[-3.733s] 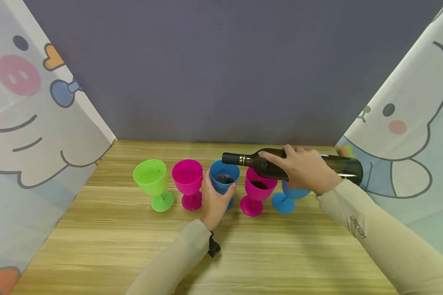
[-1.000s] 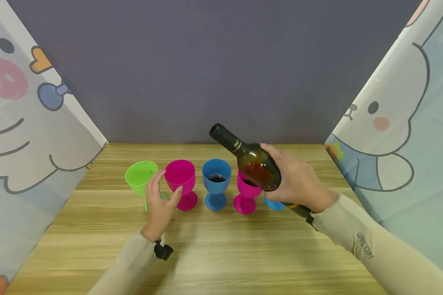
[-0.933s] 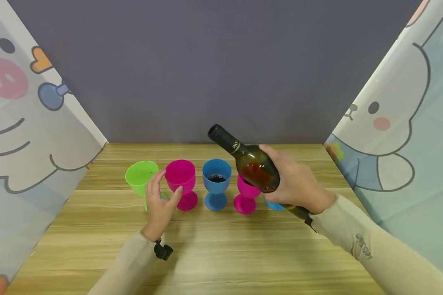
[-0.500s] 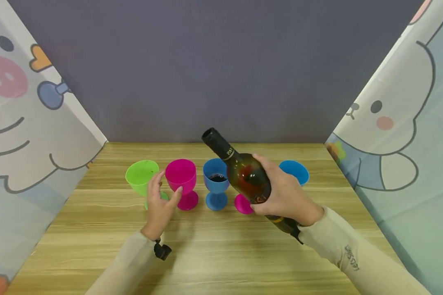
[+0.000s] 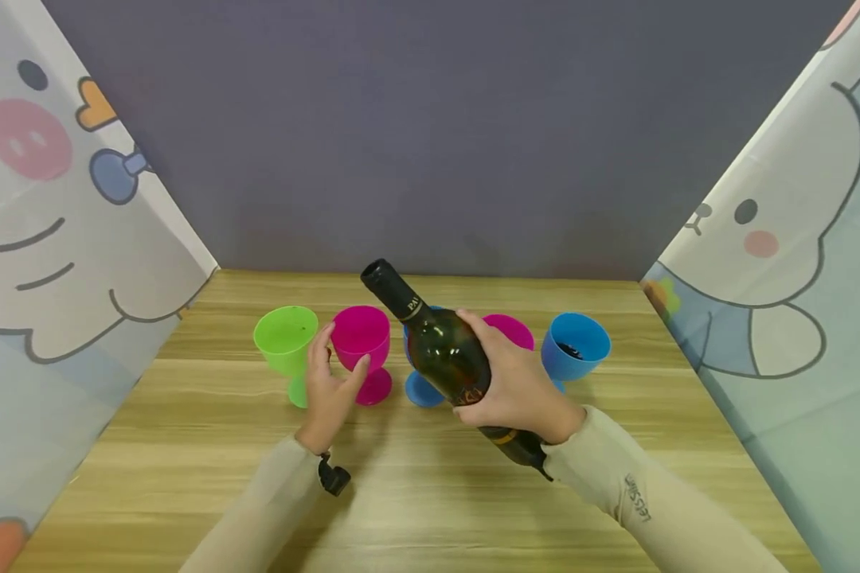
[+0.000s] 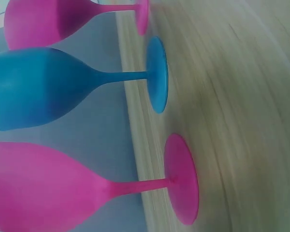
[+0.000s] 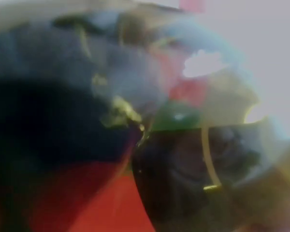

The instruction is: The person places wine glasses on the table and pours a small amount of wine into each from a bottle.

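Note:
My right hand [image 5: 516, 382] grips a dark green wine bottle [image 5: 450, 356] by its body, neck slanting up and to the left. Its mouth is above and behind the second goblet from the left, a pink goblet [image 5: 361, 338]. My left hand [image 5: 331, 394] holds that goblet's bowl, fingers on the left side and thumb in front. No liquid shows inside it. In the left wrist view this pink goblet [image 6: 43, 188] stands nearest, foot on the table. The bottle mostly covers the middle blue goblet [image 5: 424, 390]. Bottle glass, blurred, fills the right wrist view.
A light green goblet [image 5: 287, 338] stands at the row's left end. Right of the bottle are another pink goblet [image 5: 510, 329], partly hidden, and a blue goblet [image 5: 576, 350] with dark liquid inside. A grey panel [image 5: 430, 143] rises behind the wooden table [image 5: 208, 414].
My left hand has moved from the middle blue goblet to the pink one on its left. The bottle, first level over the blue goblet, was tipped neck-up and carried left.

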Action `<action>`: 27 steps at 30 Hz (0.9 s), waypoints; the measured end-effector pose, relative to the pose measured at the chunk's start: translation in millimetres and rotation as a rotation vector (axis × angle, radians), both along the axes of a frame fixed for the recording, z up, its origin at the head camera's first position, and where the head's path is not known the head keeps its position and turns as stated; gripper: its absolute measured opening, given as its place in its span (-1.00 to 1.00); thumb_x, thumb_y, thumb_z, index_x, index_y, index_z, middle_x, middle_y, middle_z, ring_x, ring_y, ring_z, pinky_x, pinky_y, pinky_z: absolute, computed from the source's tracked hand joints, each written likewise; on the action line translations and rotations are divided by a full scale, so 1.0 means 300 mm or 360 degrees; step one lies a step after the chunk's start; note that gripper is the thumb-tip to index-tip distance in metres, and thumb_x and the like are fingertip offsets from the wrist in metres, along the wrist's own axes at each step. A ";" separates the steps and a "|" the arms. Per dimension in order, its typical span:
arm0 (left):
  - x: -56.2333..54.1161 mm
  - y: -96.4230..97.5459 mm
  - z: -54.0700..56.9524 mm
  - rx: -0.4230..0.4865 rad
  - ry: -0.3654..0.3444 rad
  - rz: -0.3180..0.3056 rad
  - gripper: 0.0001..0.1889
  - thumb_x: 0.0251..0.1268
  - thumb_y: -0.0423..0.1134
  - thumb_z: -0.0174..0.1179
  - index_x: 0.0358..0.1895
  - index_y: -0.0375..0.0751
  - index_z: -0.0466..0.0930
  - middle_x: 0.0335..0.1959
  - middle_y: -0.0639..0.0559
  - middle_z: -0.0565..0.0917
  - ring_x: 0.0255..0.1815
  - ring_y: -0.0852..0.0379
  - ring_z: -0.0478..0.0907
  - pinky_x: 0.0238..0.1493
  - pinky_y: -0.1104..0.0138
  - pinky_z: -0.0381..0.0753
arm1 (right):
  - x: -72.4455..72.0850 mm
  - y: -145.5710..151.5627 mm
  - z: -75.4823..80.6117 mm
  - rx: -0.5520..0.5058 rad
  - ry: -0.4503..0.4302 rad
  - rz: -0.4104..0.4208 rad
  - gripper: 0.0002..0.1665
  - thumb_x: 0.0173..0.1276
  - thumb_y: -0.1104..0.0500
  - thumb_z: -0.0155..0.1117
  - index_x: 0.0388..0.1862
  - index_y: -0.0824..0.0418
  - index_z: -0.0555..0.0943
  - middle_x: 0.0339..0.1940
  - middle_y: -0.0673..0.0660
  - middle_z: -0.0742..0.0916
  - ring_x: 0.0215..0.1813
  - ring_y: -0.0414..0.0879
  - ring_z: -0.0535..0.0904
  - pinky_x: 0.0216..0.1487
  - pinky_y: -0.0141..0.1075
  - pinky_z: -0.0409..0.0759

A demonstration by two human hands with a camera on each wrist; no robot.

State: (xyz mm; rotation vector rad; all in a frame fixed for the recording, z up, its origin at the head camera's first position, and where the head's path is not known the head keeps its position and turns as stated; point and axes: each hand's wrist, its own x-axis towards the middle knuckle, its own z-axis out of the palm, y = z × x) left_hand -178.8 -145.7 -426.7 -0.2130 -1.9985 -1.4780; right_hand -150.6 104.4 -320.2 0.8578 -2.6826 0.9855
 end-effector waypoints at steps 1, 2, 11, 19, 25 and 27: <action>-0.005 0.006 -0.003 0.0003 -0.0004 0.0003 -0.32 0.08 -0.46 0.28 0.29 -0.56 0.21 0.29 -0.42 0.25 0.28 -0.29 0.21 0.22 -0.16 0.27 | -0.002 -0.005 -0.004 -0.0014 -0.0021 0.0008 0.27 -0.31 0.08 0.56 0.46 0.12 0.15 0.14 0.15 0.59 -0.10 0.00 0.59 -0.16 -0.10 0.60; -0.010 0.011 -0.005 0.0002 -0.0005 0.0009 -0.31 0.08 -0.45 0.27 0.30 -0.55 0.20 0.30 -0.42 0.24 0.28 -0.30 0.21 0.21 -0.16 0.28 | -0.004 -0.009 -0.006 -0.0027 -0.0040 0.0014 0.28 -0.31 0.08 0.57 0.47 0.11 0.14 0.13 0.15 0.59 -0.10 0.00 0.59 -0.17 -0.10 0.60; -0.040 0.040 -0.022 0.0160 -0.0114 -0.0013 -0.22 0.13 -0.39 0.26 0.38 -0.50 0.04 0.30 -0.37 0.21 0.29 -0.22 0.19 0.28 -0.08 0.24 | -0.019 -0.044 -0.032 -0.0070 -0.0146 0.0020 0.31 -0.29 0.08 0.54 0.50 0.06 0.09 0.12 0.14 0.56 -0.10 0.00 0.55 -0.16 -0.11 0.58; -0.067 0.048 -0.032 0.0223 -0.0214 -0.0002 -0.17 0.12 -0.39 0.28 0.40 -0.47 -0.01 0.28 -0.36 0.24 0.21 -0.23 0.29 0.17 -0.08 0.39 | -0.037 -0.063 -0.066 -0.0100 -0.0210 0.0032 0.31 -0.28 0.09 0.53 0.51 0.04 0.08 0.10 0.12 0.57 -0.04 -0.02 0.55 -0.15 -0.10 0.59; -0.086 0.043 -0.037 0.0236 -0.0288 0.0011 -0.14 0.10 -0.36 0.32 0.40 -0.45 -0.01 0.26 -0.36 0.29 0.19 -0.23 0.32 0.17 -0.06 0.41 | -0.053 -0.068 -0.081 -0.0087 -0.0217 0.0032 0.31 -0.31 0.08 0.52 0.50 0.02 0.09 0.07 0.09 0.58 -0.07 -0.06 0.55 -0.18 -0.13 0.58; -0.093 0.041 -0.037 0.0237 -0.0313 0.0005 -0.13 0.08 -0.35 0.34 0.40 -0.44 -0.01 0.24 -0.35 0.32 0.17 -0.22 0.35 0.16 -0.05 0.43 | -0.057 -0.067 -0.079 -0.0064 -0.0193 0.0036 0.31 -0.31 0.07 0.52 0.50 0.04 0.09 0.07 0.09 0.59 -0.07 -0.06 0.55 -0.19 -0.13 0.58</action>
